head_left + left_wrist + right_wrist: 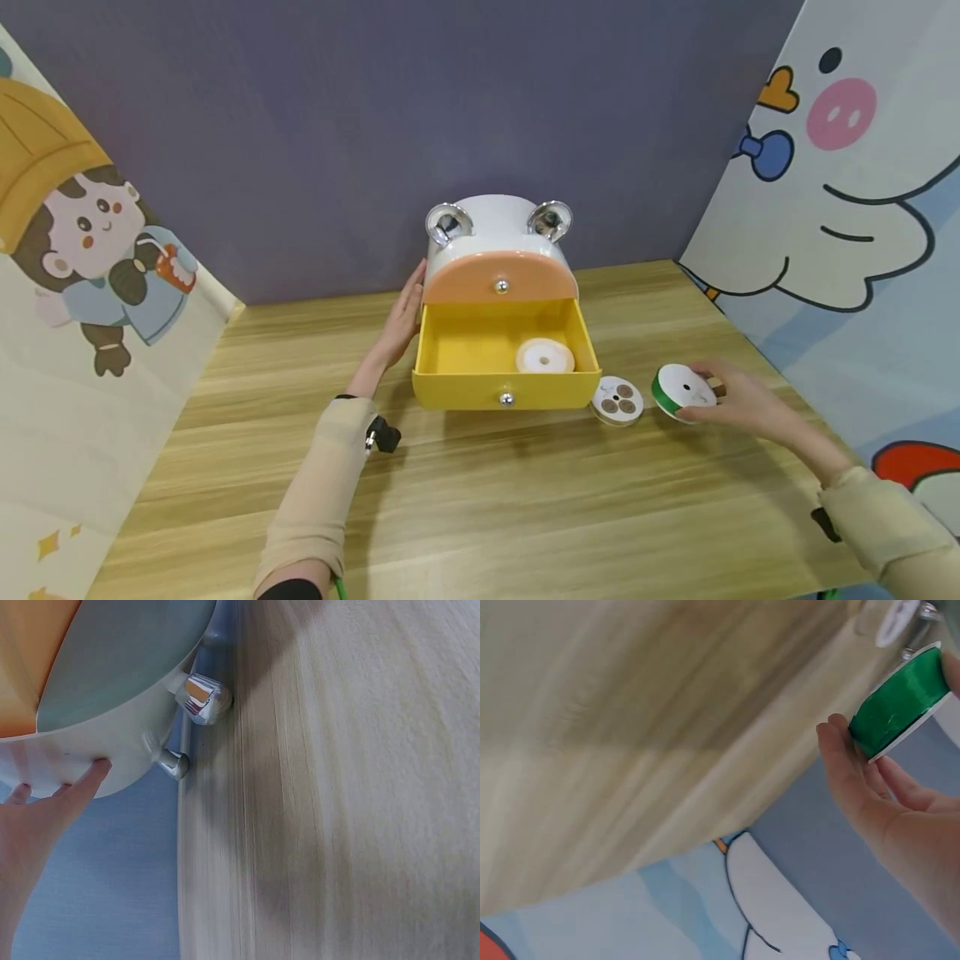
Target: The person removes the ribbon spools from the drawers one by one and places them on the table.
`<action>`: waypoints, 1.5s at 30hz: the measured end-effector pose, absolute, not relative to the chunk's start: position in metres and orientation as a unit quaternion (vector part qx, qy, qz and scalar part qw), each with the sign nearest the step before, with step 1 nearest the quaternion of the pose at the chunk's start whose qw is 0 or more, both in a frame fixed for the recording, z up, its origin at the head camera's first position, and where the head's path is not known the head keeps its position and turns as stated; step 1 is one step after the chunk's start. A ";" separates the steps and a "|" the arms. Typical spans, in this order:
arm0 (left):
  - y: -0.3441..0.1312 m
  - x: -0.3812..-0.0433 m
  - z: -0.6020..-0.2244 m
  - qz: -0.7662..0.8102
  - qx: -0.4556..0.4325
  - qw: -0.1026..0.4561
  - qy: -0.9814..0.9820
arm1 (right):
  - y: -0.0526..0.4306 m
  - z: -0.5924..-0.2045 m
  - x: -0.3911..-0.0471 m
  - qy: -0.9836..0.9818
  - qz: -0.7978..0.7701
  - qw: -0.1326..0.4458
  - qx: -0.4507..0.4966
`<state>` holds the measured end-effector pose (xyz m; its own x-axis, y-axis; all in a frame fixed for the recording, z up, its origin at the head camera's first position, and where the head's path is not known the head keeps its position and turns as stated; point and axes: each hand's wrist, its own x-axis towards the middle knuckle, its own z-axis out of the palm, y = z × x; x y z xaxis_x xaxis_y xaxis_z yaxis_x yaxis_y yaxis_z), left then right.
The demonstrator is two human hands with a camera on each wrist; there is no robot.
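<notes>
My right hand (738, 404) grips a spool of green ribbon (678, 392) by its edge, thumb on the near side. In the right wrist view the shiny green ribbon (900, 701) shows between white discs. My left hand (401, 321) lies with extended fingers against the left side of a white box with round silver ears (491, 221). Its fingertips touch the white wall (127, 750) in the left wrist view. The box's yellow drawer (457, 392) is pulled out, and a pale ribbon spool (545, 357) lies inside at the right.
Another spool (617, 401), white with brown circles, lies on the wooden table (480, 517) by the drawer's right front corner. Above the yellow drawer is a closed orange drawer (465, 286) with a silver knob. A grey panel (337, 150) stands behind, with cartoon-printed walls on both sides.
</notes>
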<state>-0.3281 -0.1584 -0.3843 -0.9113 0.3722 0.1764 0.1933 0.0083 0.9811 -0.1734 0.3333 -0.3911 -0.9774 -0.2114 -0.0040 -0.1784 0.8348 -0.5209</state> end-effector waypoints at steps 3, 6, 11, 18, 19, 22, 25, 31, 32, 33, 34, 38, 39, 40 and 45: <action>-0.159 -0.329 -0.383 0.673 0.202 0.065 0.709 | 0.338 -0.400 -0.174 0.957 -0.271 0.034 -0.094; -0.159 -0.329 -0.383 0.672 0.203 0.067 0.710 | 0.340 -0.408 -0.174 0.960 -0.262 0.032 -0.096; -0.159 -0.329 -0.383 0.673 0.198 0.070 0.709 | 0.340 -0.415 -0.174 0.961 -0.253 0.035 -0.103; -0.158 -0.329 -0.383 0.675 0.193 0.073 0.708 | 0.340 -0.418 -0.173 0.965 -0.238 0.035 -0.105; -0.158 -0.329 -0.383 0.675 0.193 0.074 0.708 | 0.340 -0.419 -0.173 0.966 -0.236 0.035 -0.104; -0.158 -0.330 -0.383 0.676 0.192 0.074 0.708 | 0.341 -0.420 -0.174 0.967 -0.229 0.035 -0.104; -0.158 -0.329 -0.383 0.677 0.190 0.073 0.708 | 0.341 -0.422 -0.174 0.969 -0.223 0.035 -0.104; -0.158 -0.328 -0.383 0.677 0.188 0.074 0.707 | 0.339 -0.426 -0.173 0.971 -0.207 0.030 -0.113; -0.158 -0.328 -0.383 0.678 0.188 0.074 0.707 | 0.338 -0.427 -0.173 0.972 -0.204 0.028 -0.115; -0.158 -0.328 -0.383 0.678 0.189 0.074 0.707 | 0.338 -0.428 -0.173 0.972 -0.202 0.027 -0.118; -0.157 -0.328 -0.383 0.678 0.189 0.073 0.706 | 0.339 -0.428 -0.173 0.972 -0.200 0.026 -0.119; -0.158 -0.328 -0.383 0.678 0.194 0.071 0.705 | 0.338 -0.430 -0.172 0.973 -0.198 0.021 -0.119; -0.158 -0.328 -0.383 0.678 0.195 0.071 0.705 | 0.338 -0.430 -0.173 0.973 -0.198 0.021 -0.118; -0.158 -0.328 -0.383 0.678 0.196 0.071 0.705 | 0.338 -0.430 -0.173 0.973 -0.199 0.020 -0.118; -0.158 -0.331 -0.387 0.680 0.195 0.068 0.704 | 0.337 -0.430 -0.173 0.972 -0.201 0.026 -0.117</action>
